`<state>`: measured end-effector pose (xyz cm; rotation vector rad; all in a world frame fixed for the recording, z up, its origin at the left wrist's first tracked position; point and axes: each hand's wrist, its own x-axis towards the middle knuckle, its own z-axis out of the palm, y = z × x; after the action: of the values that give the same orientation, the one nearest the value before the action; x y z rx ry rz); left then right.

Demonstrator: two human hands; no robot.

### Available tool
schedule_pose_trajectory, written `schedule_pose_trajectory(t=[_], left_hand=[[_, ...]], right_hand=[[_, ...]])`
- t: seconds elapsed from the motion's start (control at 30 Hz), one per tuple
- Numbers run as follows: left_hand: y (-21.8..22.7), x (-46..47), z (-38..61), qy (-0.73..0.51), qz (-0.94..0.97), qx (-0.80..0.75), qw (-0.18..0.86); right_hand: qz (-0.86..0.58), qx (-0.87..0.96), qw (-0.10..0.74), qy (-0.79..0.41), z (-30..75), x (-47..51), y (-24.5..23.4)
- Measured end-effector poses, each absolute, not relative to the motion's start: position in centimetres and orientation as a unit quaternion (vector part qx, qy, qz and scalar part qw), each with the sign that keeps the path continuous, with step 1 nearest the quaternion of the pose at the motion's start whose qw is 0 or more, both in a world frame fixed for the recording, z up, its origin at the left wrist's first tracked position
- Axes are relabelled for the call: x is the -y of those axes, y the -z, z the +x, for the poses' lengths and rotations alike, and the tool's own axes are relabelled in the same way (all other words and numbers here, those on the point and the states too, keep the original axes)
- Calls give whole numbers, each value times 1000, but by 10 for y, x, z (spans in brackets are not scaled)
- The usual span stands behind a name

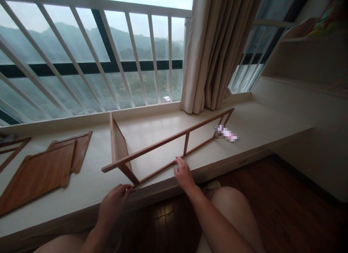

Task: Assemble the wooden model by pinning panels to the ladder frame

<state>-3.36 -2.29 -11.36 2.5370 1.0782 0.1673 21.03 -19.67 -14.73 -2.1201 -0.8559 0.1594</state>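
A brown wooden frame (157, 145) with rails and crossbars stands tilted on the pale window ledge (152, 127). A wooden panel (119, 138) is joined to its left end and reaches back toward the window. My right hand (183, 173) is closed, thumb and fingertips pinching the frame's lower rail near the middle crossbar. At the frame's near left corner, my left hand (115, 196) is closed with its fingertips against the wood. A small shiny thing shows between its fingers, too little visible to name.
Two slatted wooden panels (43, 166) lie overlapping on the left of the ledge, beside another wooden frame piece (13, 151). A blurred pink-and-white item (227, 133) lies by the frame's right end. White railings (136, 58) and a beige curtain (209, 53) stand behind; the ledge's front edge drops to dark flooring.
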Motion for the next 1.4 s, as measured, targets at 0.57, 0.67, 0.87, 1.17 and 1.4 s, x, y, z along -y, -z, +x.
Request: schedule_pose_trajectory(t=[0.57,0.67,0.87,1.17,1.4], left_hand=[[105,6,-7,-47,895,-426,125],[100,-13,-12,-32,864,-488,122],[92,-45,-19,-8,792,-592,147],[113,-31,-4,-76,775,-603,174],[121,-36,3,-119,780,-576,212]], right_hand=[[-825,321,457,-85,216,203,146],[-817,310,478,-90,217,209,145],[-795,281,531,-87,228,226,143],[-777,197,592,-85,246,262,144],[-777,162,597,-116,255,272,160]])
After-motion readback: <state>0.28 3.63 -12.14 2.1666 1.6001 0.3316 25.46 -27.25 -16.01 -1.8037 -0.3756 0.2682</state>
